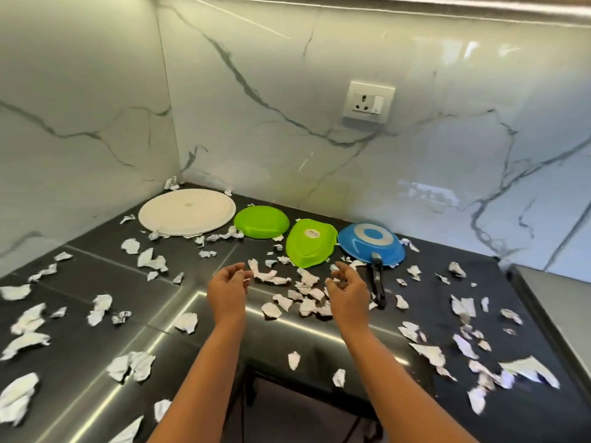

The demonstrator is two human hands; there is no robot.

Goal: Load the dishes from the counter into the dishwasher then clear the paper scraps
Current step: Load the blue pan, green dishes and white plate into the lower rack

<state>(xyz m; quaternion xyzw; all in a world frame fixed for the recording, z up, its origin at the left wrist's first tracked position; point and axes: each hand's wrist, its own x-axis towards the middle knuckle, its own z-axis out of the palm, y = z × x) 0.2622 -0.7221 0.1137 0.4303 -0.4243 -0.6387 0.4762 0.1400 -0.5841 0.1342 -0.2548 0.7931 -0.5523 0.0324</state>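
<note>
Along the back of the dark counter (96, 362) lie a large white round plate (187, 211), a green bowl (261, 222) upside down, a green triangular dish (309, 243) upside down, and a blue pan (371, 242) upside down with its black handle (378, 282) pointing toward me. White paper scraps (307, 294) are scattered all over the counter. My left hand (228, 290) and my right hand (348, 294) hover above the scraps in front of the green dishes, fingers loosely curled, holding nothing.
Marble-patterned walls close off the back and left, meeting in a corner behind the white plate. A white power socket (367, 102) sits on the back wall. A light counter section (556, 302) begins at the right edge. A dark opening (297, 407) shows below the counter's front edge.
</note>
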